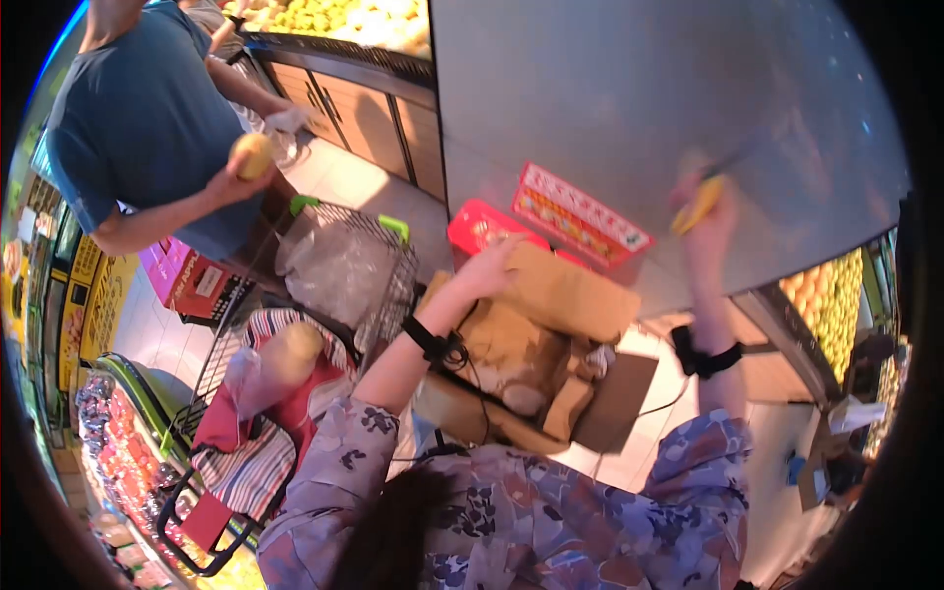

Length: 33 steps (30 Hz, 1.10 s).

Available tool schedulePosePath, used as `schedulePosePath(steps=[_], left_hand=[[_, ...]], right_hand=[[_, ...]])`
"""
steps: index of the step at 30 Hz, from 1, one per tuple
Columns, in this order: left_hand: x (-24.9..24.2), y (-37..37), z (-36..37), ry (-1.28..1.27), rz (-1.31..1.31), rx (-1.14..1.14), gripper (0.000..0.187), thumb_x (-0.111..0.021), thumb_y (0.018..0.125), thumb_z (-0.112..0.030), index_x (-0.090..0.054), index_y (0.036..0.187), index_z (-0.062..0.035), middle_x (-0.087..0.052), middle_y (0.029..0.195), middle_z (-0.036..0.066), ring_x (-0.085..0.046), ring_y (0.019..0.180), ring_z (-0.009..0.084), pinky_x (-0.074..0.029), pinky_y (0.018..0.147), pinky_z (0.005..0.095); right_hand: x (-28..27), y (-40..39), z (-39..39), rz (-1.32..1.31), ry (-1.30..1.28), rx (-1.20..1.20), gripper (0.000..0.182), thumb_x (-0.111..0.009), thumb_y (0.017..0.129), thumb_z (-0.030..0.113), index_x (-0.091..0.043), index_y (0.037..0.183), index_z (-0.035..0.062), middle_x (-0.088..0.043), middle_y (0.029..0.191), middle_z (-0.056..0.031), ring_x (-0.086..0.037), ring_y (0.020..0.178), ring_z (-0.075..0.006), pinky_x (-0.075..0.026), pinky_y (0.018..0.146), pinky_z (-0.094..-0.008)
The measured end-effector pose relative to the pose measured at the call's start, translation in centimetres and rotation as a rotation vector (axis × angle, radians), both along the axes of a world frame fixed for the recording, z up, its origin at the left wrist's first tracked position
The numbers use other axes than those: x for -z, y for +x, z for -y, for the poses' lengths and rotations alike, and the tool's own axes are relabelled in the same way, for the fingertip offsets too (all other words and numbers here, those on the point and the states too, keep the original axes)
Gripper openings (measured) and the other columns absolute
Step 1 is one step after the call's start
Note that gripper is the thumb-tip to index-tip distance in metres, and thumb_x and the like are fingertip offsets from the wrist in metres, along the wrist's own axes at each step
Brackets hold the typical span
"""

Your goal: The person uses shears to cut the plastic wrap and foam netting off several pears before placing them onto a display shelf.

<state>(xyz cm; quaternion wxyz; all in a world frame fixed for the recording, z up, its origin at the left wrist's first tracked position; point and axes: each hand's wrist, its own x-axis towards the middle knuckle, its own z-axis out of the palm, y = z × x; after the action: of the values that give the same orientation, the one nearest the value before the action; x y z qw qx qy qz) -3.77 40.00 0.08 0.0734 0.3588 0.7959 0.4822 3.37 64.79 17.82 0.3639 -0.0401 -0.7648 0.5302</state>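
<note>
My left hand (489, 267) lies over the back edge of an open cardboard box (570, 295), its fingers near a red tray (477, 228). What that hand grips, if anything, is hard to make out. Out to the right, my right hand (713, 221) is closed on a yellow object (698, 205) with a dark, thin part sticking out, held over the grey surface (590, 98). Between the hands stands a red and white printed box (580, 216). Brown paper and a rounded item (523, 398) show inside the cardboard box.
At the left, a person in a blue shirt (147, 118) holds a round yellow fruit (252, 155) beside a shopping cart (393, 285) with plastic bags and a striped cloth (251, 472). Fruit displays (344, 20) stand at the back and right (831, 305).
</note>
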Motion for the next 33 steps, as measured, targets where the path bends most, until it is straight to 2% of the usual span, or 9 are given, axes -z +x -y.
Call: schedulePosePath(steps=[4, 8, 10, 15, 22, 26, 27, 30, 33], left_hand=[[11.3, 5.1, 3.8, -0.249, 0.348, -0.062, 0.039, -0.056, 0.075, -0.018, -0.048, 0.111, -0.0039, -0.056, 0.098, 0.019, -0.056, 0.088, 0.029, -0.045, 0.076, 0.0328], [13.5, 10.6, 6.2, -0.713, 0.5, 0.103, 0.042, -0.056, 0.076, -0.026, -0.048, 0.11, -0.0033, -0.057, 0.097, 0.019, -0.056, 0.091, 0.03, -0.045, 0.076, 0.0335], [15.9, 12.8, 7.1, -0.801, 0.507, 0.225, 0.043, -0.056, 0.076, -0.028, -0.049, 0.11, -0.0032, -0.058, 0.096, 0.018, -0.056, 0.091, 0.0298, -0.045, 0.076, 0.0339], [26.2, 15.2, 7.1, -0.784, 0.575, 0.053, 0.043, -0.059, 0.073, -0.027, -0.05, 0.108, -0.004, -0.057, 0.093, 0.02, -0.055, 0.09, 0.0312, -0.044, 0.077, 0.036], [35.0, 16.3, 2.0, -0.869, 0.33, 0.268, 0.071, -0.066, 0.067, -0.022, -0.031, 0.127, -0.0125, -0.044, 0.113, 0.023, -0.044, 0.105, 0.0381, -0.038, 0.088, 0.0419], [34.5, 17.3, -1.5, -0.96, 0.39, 0.283, 0.095, -0.073, 0.06, -0.027, -0.012, 0.133, -0.0323, -0.03, 0.124, 0.029, -0.041, 0.107, 0.0422, -0.038, 0.089, 0.0422], [39.1, 18.3, -1.3, -0.882, 0.254, 0.332, 0.099, -0.074, 0.059, -0.028, -0.008, 0.132, -0.0369, -0.026, 0.126, 0.03, -0.042, 0.106, 0.0423, -0.04, 0.087, 0.0407], [38.4, 18.1, -4.4, -0.945, 0.259, 0.472, 0.101, -0.075, 0.058, -0.026, -0.008, 0.132, -0.0371, -0.026, 0.127, 0.029, -0.046, 0.103, 0.0409, -0.044, 0.082, 0.039], [40.0, 19.5, -7.0, -1.065, 0.268, 0.677, 0.089, -0.074, 0.059, -0.024, -0.022, 0.129, -0.0337, -0.024, 0.131, 0.022, -0.05, 0.099, 0.0368, -0.047, 0.077, 0.0386]], right_hand=[[18.2, 11.9, 3.6, 0.638, -0.015, 0.0, 0.027, -0.068, 0.071, 0.023, -0.055, 0.069, -0.0006, -0.054, 0.054, -0.0051, -0.048, 0.046, -0.0082, -0.038, 0.042, -0.0256], [24.5, 21.8, 7.9, 1.062, -0.442, -0.038, 0.036, -0.069, 0.068, 0.033, -0.055, 0.068, 0.0001, -0.055, 0.055, -0.0091, -0.055, 0.052, -0.0173, -0.041, 0.047, -0.0327], [31.1, 26.3, 8.4, 1.123, -0.128, -0.029, 0.029, -0.067, 0.072, 0.024, -0.057, 0.075, -0.0023, -0.053, 0.055, -0.0042, -0.052, 0.05, -0.0087, -0.043, 0.046, -0.0249], [33.7, 27.8, 11.0, 1.344, 0.062, 0.058, 0.046, -0.063, 0.07, 0.043, -0.052, 0.08, 0.0002, -0.057, 0.071, -0.0178, -0.056, 0.069, -0.0344, -0.043, 0.063, -0.0402], [42.2, 26.8, 13.4, 1.146, -0.288, 0.234, 0.038, -0.058, 0.078, 0.036, -0.049, 0.077, -0.001, -0.055, 0.067, -0.0189, -0.055, 0.064, -0.0337, -0.041, 0.059, -0.0386], [45.0, 25.0, 14.0, 1.188, -0.321, 0.374, 0.035, -0.056, 0.08, 0.033, -0.048, 0.081, -0.0013, -0.054, 0.065, -0.0158, -0.056, 0.066, -0.0227, -0.041, 0.06, -0.0353], [46.7, 24.9, 13.9, 1.236, -0.348, 0.371, 0.033, -0.053, 0.083, 0.031, -0.048, 0.082, -0.0012, -0.056, 0.069, -0.0124, -0.057, 0.069, -0.019, -0.043, 0.061, -0.0317], [49.9, 24.6, 14.3, 0.887, -0.802, 0.476, 0.032, -0.054, 0.083, 0.03, -0.047, 0.079, -0.0015, -0.055, 0.068, -0.0125, -0.056, 0.064, -0.0217, -0.042, 0.059, -0.0335], [49.9, 24.9, 13.7, 0.877, -0.772, 0.463, 0.031, -0.051, 0.085, 0.028, -0.047, 0.08, -0.002, -0.053, 0.07, -0.007, -0.052, 0.065, -0.0146, -0.041, 0.058, -0.0318]])
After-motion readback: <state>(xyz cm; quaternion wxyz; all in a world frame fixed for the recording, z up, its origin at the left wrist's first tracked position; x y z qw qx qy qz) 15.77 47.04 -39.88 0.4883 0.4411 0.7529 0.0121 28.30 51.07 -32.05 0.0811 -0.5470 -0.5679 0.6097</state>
